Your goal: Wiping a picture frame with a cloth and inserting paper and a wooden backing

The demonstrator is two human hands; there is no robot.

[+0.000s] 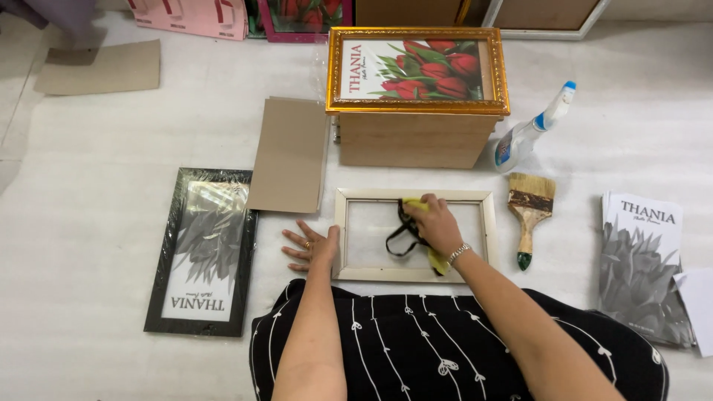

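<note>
Our right hand (434, 223) grips a yellow cloth (438, 260) on the pale frame (413, 235) glass; left hand (312, 245) lies open and flat, bracing the frame's left edge. We'd best wipe gently into the corners and press the frame firmly to the floor (89, 223).

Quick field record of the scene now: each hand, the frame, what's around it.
left hand: flat on the floor, touching the cream frame's left edge
right hand: pressing a yellow cloth on the glass
cream frame: lying flat, empty
right of it: paintbrush, spray bottle
left: black frame, cardboard sheet
</note>
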